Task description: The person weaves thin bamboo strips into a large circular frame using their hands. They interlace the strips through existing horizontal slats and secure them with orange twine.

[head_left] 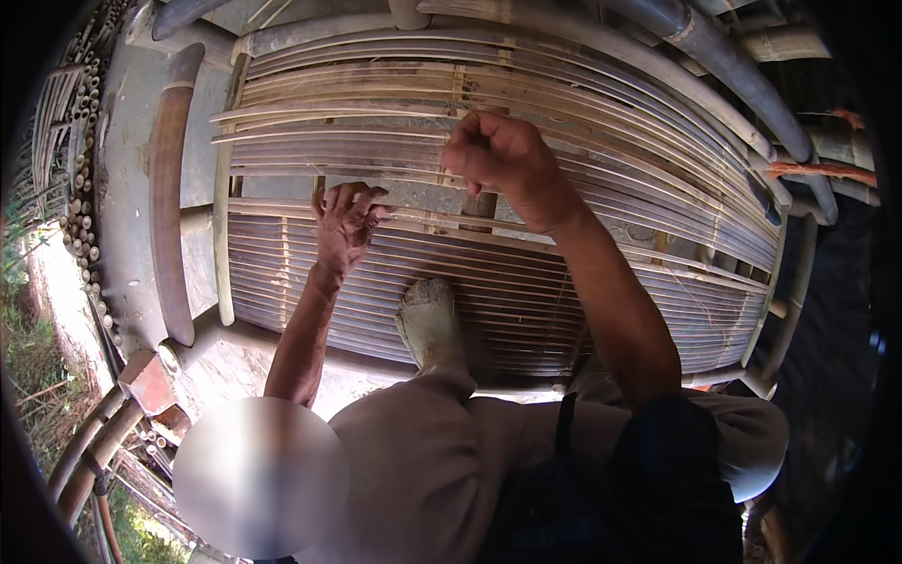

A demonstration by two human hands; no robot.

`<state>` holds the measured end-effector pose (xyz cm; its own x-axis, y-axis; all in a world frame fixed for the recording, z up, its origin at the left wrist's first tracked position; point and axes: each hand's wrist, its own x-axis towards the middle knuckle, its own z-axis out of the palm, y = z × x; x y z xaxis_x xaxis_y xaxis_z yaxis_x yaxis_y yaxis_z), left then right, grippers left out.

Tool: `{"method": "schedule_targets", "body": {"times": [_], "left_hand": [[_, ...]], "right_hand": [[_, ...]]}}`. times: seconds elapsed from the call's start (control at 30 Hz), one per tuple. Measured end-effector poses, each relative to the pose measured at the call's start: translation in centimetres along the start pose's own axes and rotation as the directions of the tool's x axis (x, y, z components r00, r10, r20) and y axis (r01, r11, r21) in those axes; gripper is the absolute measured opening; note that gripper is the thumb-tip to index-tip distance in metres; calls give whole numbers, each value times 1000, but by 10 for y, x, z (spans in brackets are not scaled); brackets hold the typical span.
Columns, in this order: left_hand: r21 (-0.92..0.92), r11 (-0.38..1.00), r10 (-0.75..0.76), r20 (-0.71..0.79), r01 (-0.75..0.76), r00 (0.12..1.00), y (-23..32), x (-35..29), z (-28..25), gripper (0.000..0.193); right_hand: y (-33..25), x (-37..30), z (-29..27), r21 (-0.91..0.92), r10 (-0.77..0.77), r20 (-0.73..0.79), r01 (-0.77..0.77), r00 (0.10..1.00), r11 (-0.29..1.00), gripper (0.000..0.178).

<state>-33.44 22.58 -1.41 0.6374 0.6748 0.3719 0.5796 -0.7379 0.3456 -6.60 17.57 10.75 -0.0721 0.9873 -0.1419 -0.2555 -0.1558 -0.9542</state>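
Note:
A bamboo slat panel [395, 273] lies in front of me, its thin strips running left to right. Over its near rows, beside the gap in the middle, my left hand [344, 226] has its fingers bent inward next to a slat end; what they hold, if anything, I cannot make out. Farther up and to the right, my right hand [503, 155] is raised above the slats with its fingers curled into a pinch. Anything between those fingertips is too small to name. Some loose slats [282, 115] stick out past the left edge of the panel.
Thick bamboo poles [172, 197] frame the panel. My booted foot [430, 320] rests on the near slats. Cut bamboo ends [83, 188] are stacked at the far left, near a red brick-like block [147, 381]. Orange cord [817, 171] is tied to poles at the right.

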Motion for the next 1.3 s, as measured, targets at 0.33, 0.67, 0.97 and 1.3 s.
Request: {"method": "schedule_targets", "body": {"times": [0.33, 0.67, 0.97, 1.3], "left_hand": [[-50, 984, -150, 266, 169, 952, -19, -7, -12, 23], [254, 922, -347, 201, 294, 916, -86, -29, -49, 27], [140, 917, -362, 686, 374, 631, -148, -2, -23, 32], [190, 919, -336, 836, 346, 434, -158, 13, -17, 37]], "right_hand": [[64, 5, 8, -777, 109, -32, -93, 993, 622, 35], [78, 45, 73, -999, 55, -30, -32, 998, 24, 18], [142, 116, 179, -905, 74, -196, -210, 978, 370, 14], [166, 125, 178, 218, 753, 69, -746, 655, 629, 9]]}}
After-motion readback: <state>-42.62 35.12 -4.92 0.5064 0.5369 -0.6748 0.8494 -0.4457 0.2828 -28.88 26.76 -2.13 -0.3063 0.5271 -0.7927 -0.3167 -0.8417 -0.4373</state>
